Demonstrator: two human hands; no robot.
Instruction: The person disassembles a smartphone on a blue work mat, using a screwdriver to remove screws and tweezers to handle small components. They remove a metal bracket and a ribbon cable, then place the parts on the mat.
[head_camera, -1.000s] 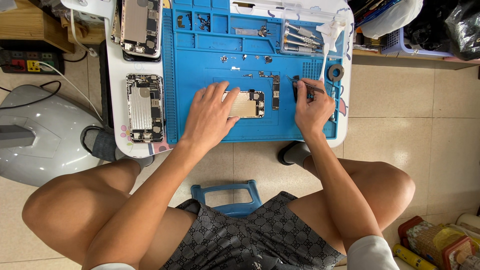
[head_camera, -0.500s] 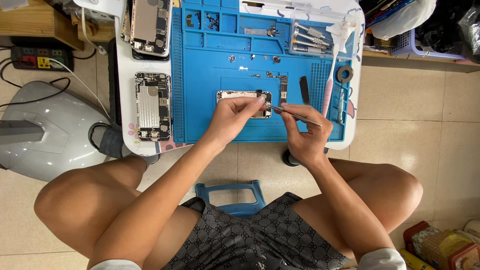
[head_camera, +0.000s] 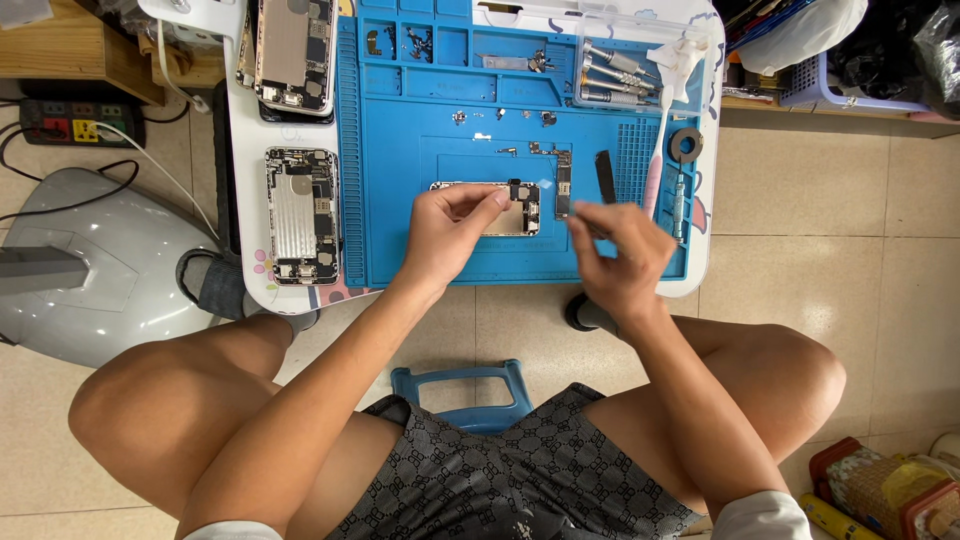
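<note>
Phone chassis, opened, lies mid-mat on blue repair mat and is steadied at its near-left edge by left hand, fingers pinched on it. Right hand is closed, apparently on a thin tool; blurred. Spare opened phone lies left on counter.

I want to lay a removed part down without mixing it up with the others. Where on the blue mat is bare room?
Bare: the blue mat left of the opened phone under the left hand, and the strip along its near edge. Crowded: the top compartments with small parts, the screwdrivers, and the strips beside the right hand.
</note>
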